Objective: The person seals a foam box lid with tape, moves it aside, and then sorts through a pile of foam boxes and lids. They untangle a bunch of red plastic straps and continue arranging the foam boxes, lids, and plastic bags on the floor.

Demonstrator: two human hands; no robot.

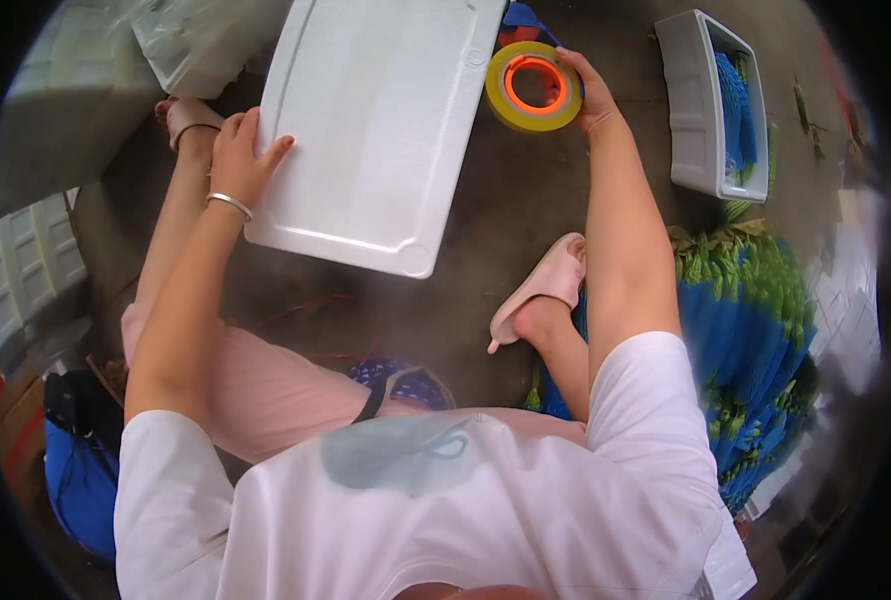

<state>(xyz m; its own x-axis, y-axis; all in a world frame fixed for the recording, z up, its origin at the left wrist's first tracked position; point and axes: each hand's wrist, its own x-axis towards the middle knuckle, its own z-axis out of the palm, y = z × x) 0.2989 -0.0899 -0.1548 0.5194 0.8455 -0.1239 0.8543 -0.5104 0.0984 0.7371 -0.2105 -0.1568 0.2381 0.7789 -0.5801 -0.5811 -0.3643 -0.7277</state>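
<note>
A white foam box with its lid on [371, 130] stands between my legs. My left hand [243, 160] rests on the lid's left edge, thumb spread apart from the fingers, a silver bangle on the wrist. At the box's upper right, my right hand [588, 92] is wrapped round a tape dispenser that carries a large yellow roll of tape [534, 112] with an orange hub. Part of the dispenser's blue body [528, 18] shows above the roll. The fingers behind the roll are partly hidden.
An open white foam box [691, 110] with blue-wrapped greens lies at the upper right. A large heap of blue-wrapped green vegetables [736, 330] is beside my right arm. White foam boxes [31, 265] stand at the left, near a blue bag [78, 485].
</note>
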